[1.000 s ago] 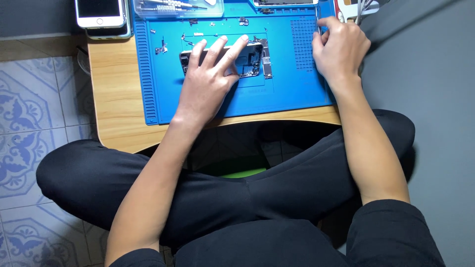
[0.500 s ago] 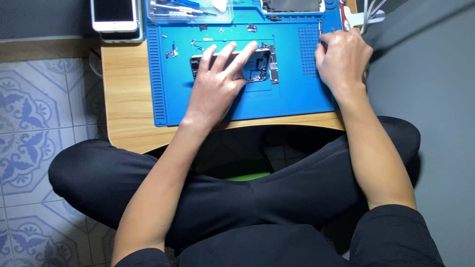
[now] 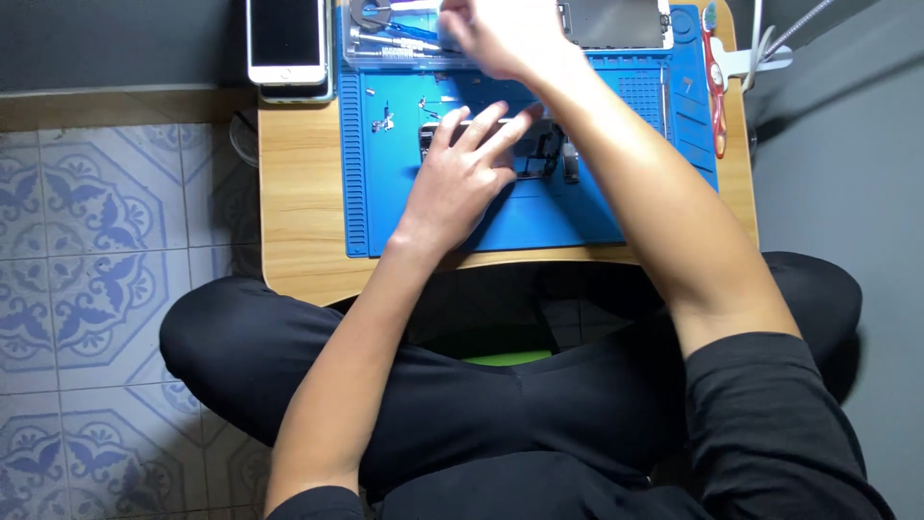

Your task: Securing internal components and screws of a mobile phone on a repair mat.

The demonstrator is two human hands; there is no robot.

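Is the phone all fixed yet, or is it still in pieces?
Still in pieces. Done: the opened phone lies with its insides showing on the blue mat, its screen panel set apart at the top, small loose parts beside it. In hand: the left hand rests on the phone while the blurred right hand reaches over the tool tray. Left: the screen is not back on.

I see the mat (image 3: 577, 217) on the low table (image 3: 298, 193) — opened phone (image 3: 544, 154) mid-mat, tool tray (image 3: 399, 39) behind it, intact phone (image 3: 286, 40) off the mat's left.
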